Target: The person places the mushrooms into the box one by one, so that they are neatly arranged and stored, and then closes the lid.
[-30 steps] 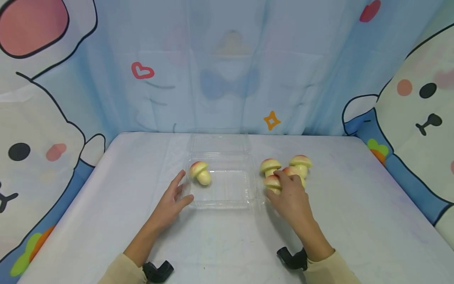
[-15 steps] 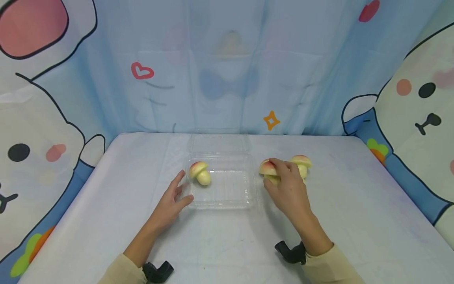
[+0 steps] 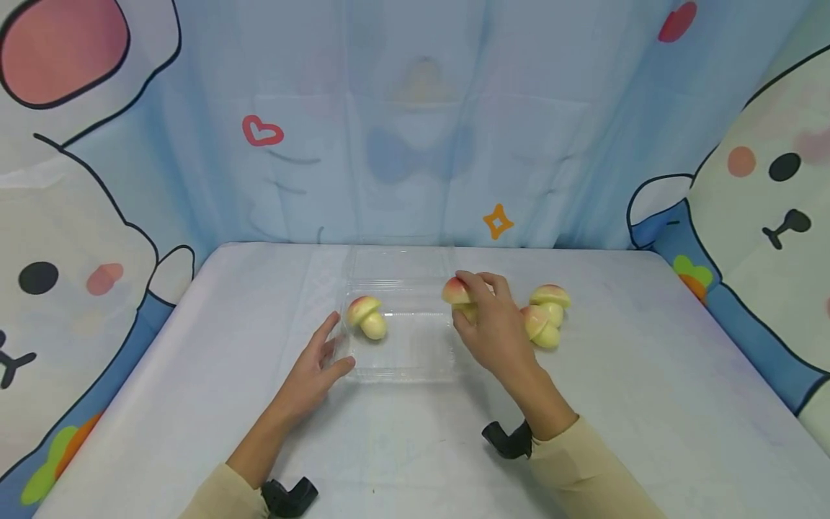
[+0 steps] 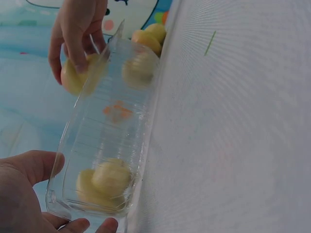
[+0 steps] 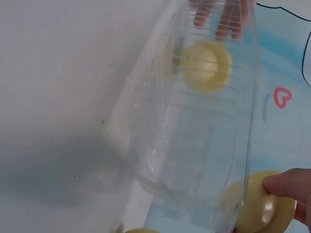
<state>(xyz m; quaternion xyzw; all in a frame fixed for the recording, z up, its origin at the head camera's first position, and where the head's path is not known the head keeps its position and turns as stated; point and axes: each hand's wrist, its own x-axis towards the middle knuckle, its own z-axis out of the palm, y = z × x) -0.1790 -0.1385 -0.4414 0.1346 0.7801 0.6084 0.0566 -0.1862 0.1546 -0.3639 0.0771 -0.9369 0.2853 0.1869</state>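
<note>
A clear plastic box [image 3: 415, 364] with its lid open at the back stands mid-table. One yellow toy mushroom with a reddish cap [image 3: 372, 326] lies in its left part. My left hand [image 3: 318, 360] rests at the box's left side, thumb and fingers spread around the near corner; in the left wrist view the thumb touches the rim. My right hand [image 3: 493, 328] pinches a second toy mushroom [image 3: 457, 292] between thumb and fingers, above the box's right edge. In the right wrist view the held mushroom [image 5: 257, 206] overlaps the box wall.
More toy mushrooms [image 3: 541, 328] sit together on the white table [image 3: 648, 375], right of the box and beside my right hand. The raised clear lid [image 3: 402, 261] is at the back of the box. A printed blue curtain [image 3: 415, 180] hangs behind the table.
My right hand has gripped a toy mushroom from the group on the right, lifted it and carried it left to the box's right edge. The left hand has stayed in place.
</note>
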